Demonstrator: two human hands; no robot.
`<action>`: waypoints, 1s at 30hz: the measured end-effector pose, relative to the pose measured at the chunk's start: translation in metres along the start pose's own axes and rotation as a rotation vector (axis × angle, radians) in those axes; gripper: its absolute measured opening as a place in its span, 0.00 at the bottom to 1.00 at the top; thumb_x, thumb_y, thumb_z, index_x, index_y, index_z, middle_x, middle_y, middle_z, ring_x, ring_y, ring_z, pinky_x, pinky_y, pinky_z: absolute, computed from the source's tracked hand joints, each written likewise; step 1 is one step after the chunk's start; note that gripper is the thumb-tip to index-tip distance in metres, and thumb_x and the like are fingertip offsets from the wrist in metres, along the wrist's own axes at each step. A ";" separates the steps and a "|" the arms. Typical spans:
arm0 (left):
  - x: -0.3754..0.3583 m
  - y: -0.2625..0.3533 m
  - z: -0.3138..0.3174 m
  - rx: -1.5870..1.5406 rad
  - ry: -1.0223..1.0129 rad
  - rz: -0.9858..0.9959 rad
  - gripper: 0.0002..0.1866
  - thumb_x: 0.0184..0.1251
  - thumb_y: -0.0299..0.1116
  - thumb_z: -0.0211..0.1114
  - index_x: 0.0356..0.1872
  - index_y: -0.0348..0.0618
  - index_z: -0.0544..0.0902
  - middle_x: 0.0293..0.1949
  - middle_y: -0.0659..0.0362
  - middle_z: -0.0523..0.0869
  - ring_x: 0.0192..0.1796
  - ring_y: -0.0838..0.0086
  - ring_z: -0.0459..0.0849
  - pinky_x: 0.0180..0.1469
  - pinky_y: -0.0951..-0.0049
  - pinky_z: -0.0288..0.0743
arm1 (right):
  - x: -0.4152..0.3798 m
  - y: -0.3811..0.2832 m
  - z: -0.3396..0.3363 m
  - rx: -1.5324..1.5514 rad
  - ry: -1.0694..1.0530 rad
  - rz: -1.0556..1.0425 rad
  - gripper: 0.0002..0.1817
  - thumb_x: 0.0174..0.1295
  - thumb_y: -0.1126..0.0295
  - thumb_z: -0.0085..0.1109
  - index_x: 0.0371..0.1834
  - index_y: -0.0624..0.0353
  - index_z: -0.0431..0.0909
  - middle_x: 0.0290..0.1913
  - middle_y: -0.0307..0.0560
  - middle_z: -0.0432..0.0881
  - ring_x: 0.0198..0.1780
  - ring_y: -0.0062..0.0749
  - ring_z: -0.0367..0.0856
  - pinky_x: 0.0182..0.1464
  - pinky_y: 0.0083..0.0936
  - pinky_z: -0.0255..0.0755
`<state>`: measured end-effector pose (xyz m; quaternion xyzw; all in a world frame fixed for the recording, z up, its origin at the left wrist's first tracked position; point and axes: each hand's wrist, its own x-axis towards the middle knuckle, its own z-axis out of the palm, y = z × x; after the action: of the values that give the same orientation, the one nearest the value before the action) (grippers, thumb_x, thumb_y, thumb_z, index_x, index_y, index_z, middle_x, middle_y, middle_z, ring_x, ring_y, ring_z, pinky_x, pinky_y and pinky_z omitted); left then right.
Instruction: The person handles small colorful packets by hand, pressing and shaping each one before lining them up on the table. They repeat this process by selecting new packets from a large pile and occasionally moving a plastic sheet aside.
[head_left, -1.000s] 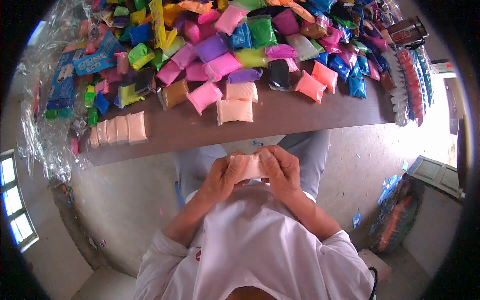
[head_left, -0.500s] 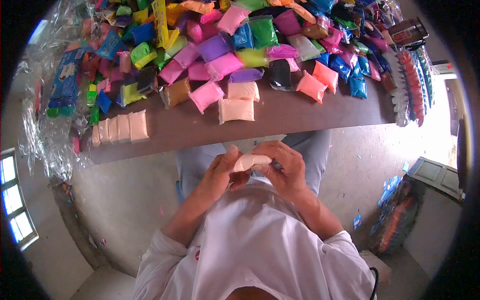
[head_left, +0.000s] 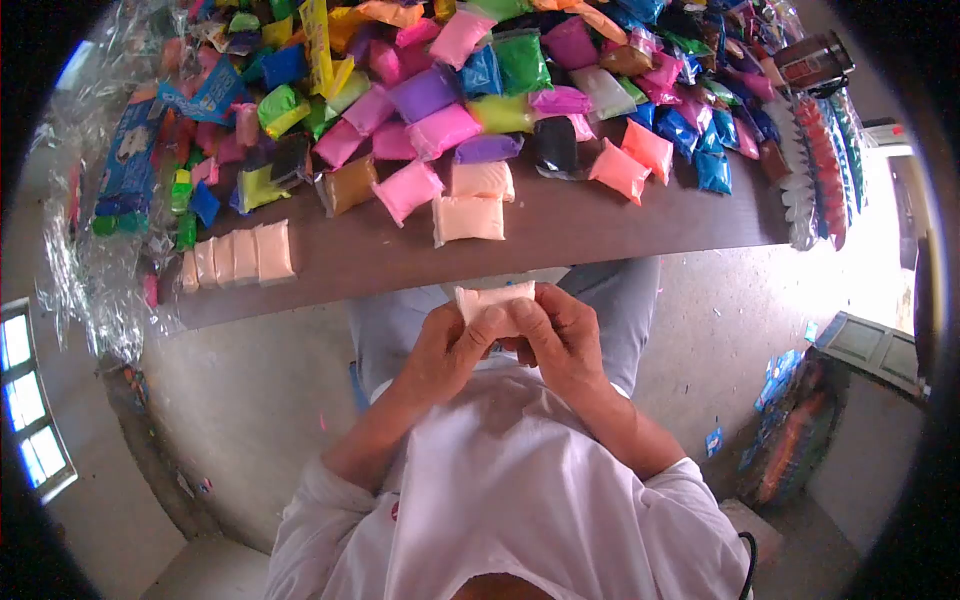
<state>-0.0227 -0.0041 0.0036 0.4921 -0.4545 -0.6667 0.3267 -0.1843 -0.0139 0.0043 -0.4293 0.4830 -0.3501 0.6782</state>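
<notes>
Between my two hands, above my lap and just off the table's near edge, is a small peach-coloured packet (head_left: pixel 494 297) in clear wrap. My left hand (head_left: pixel 450 345) grips its left end, thumb pressed on the near face. My right hand (head_left: pixel 562 335) pinches the right end the same way, and the fingers behind the packet are mostly hidden. Straight ahead on the table lie two similar peach packets (head_left: pixel 468 220), one behind the other. Off to the left, several more peach packets (head_left: pixel 245 254) stand in a row near the edge.
A heap of colourful soft packets (head_left: pixel 440 130) covers the back of the brown table (head_left: pixel 370 255). Clear plastic wrapping (head_left: pixel 85 260) hangs over the left end. Strips of red and white packaging (head_left: pixel 815 180) and a dark jar-like container (head_left: pixel 812 65) are at the right end.
The packet has been turned so its broad face shows, and it has risen slightly toward the table. Both thumbs now press on its near side.
</notes>
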 end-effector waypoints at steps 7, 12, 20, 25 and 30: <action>-0.001 -0.002 0.000 -0.179 0.072 -0.023 0.25 0.68 0.54 0.48 0.37 0.39 0.78 0.20 0.67 0.74 0.21 0.87 0.65 0.20 0.85 0.56 | -0.001 0.003 -0.004 0.425 -0.030 0.048 0.16 0.69 0.63 0.43 0.45 0.65 0.72 0.30 0.39 0.78 0.27 0.16 0.73 0.26 0.14 0.65; -0.002 -0.003 -0.001 -0.182 0.059 -0.022 0.24 0.68 0.54 0.49 0.31 0.40 0.78 0.19 0.67 0.72 0.19 0.88 0.63 0.18 0.85 0.54 | -0.003 -0.007 0.003 0.210 -0.094 -0.113 0.15 0.67 0.66 0.47 0.48 0.68 0.71 0.34 0.43 0.80 0.32 0.21 0.76 0.31 0.16 0.67; -0.005 -0.011 -0.006 -0.171 0.020 0.017 0.25 0.68 0.55 0.48 0.29 0.41 0.77 0.18 0.67 0.72 0.19 0.88 0.65 0.19 0.85 0.55 | -0.001 -0.008 -0.009 0.076 -0.152 -0.007 0.16 0.66 0.67 0.50 0.50 0.69 0.71 0.34 0.39 0.79 0.34 0.16 0.72 0.33 0.15 0.64; -0.008 -0.012 -0.007 -0.196 0.036 -0.057 0.27 0.67 0.57 0.47 0.27 0.41 0.78 0.20 0.66 0.74 0.20 0.88 0.67 0.20 0.85 0.57 | 0.000 0.003 -0.009 0.159 -0.131 -0.012 0.16 0.66 0.68 0.50 0.52 0.67 0.72 0.34 0.37 0.78 0.34 0.16 0.71 0.34 0.14 0.64; -0.005 -0.001 -0.009 -0.097 0.049 -0.052 0.27 0.69 0.55 0.47 0.28 0.38 0.78 0.20 0.65 0.74 0.22 0.85 0.68 0.23 0.82 0.60 | 0.003 -0.010 0.013 0.230 -0.058 -0.095 0.15 0.64 0.68 0.54 0.49 0.68 0.73 0.29 0.34 0.74 0.27 0.11 0.66 0.28 0.11 0.60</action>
<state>-0.0122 -0.0018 0.0038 0.5034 -0.4007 -0.6839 0.3439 -0.1716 -0.0175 0.0142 -0.3808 0.3990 -0.4224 0.7193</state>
